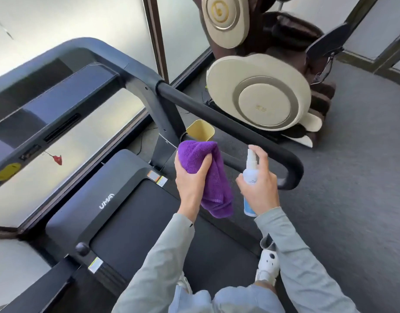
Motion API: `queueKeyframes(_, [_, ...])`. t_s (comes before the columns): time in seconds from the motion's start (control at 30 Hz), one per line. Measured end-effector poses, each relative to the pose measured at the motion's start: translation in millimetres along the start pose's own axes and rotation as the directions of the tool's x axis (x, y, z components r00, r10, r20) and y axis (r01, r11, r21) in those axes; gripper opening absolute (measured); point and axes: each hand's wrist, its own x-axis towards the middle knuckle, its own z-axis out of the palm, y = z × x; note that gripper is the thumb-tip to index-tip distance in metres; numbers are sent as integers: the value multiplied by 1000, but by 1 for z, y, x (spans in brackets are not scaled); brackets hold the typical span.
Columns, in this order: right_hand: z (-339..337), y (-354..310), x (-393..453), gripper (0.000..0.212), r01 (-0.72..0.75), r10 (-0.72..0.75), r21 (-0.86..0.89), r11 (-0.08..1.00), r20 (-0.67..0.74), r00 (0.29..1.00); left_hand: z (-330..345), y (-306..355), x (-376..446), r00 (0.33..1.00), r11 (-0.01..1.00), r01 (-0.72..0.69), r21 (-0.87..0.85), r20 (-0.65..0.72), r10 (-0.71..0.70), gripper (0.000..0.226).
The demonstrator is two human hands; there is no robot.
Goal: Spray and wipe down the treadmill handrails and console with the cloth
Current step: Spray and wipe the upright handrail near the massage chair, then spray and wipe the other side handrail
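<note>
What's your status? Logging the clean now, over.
Left hand gripping purple cloth. Right hand holding spray bottle, finger on nozzle. Handrail just ahead, nothing blocking.

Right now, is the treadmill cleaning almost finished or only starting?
It looks like only starting. The left hand bunches the purple cloth, not touching anything yet. The right hand holds the spray bottle upright with a finger on the nozzle, near the black handrail. No wet marks show, though I can't be sure. The handrails and the console are probably all still left.
</note>
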Motion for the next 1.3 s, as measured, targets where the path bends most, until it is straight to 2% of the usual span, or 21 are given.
queueKeyframes(0.13, [-38, 24, 22, 68, 111, -111, -8, 994, 9, 994, 59, 9, -7, 998, 999, -20, -43, -67, 17, 97])
queueKeyframes(0.23, [-68, 49, 46, 69, 151, -153, 28, 988, 129, 980, 104, 10, -15, 990, 997, -3, -79, -142, -8, 102])
queueKeyframes(0.4, [-122, 91, 89, 67, 270, -281, 79, 960, 323, 904, 156, 3, -26, 936, 981, 24, -190, -340, -88, 104])
queueKeyframes(0.6, [-143, 112, 142, 68, 278, -315, 149, 949, 461, 829, 203, 18, -12, 894, 992, 93, -89, -432, -123, 106])
queueKeyframes(0.73, [-133, 111, 171, 67, 287, -365, 228, 930, 494, 789, 213, 18, 1, 828, 987, 156, -37, -540, -151, 93])
queueKeyframes(0.9, [-115, 108, 196, 66, 355, -474, 318, 879, 499, 725, 216, 13, 3, 810, 984, 180, 17, -571, -138, 89])
queueKeyframes(0.97, [-109, 110, 203, 67, 377, -528, 373, 847, 512, 678, 217, 13, 1, 798, 982, 190, 17, -585, -145, 88])
queueKeyframes(1.13, [-85, 125, 232, 69, 451, -698, 534, 715, 513, 499, 221, 16, 1, 752, 974, 222, 55, -646, -135, 80])
queueKeyframes(1.23, [-64, 152, 250, 65, 491, -781, 608, 623, 463, 418, 228, 18, -5, 768, 988, 139, 61, -636, -69, 75])
queueKeyframes(1.3, [-49, 174, 258, 65, 469, -840, 697, 543, 439, 320, 236, 9, -16, 737, 994, 70, 84, -676, 5, 55])
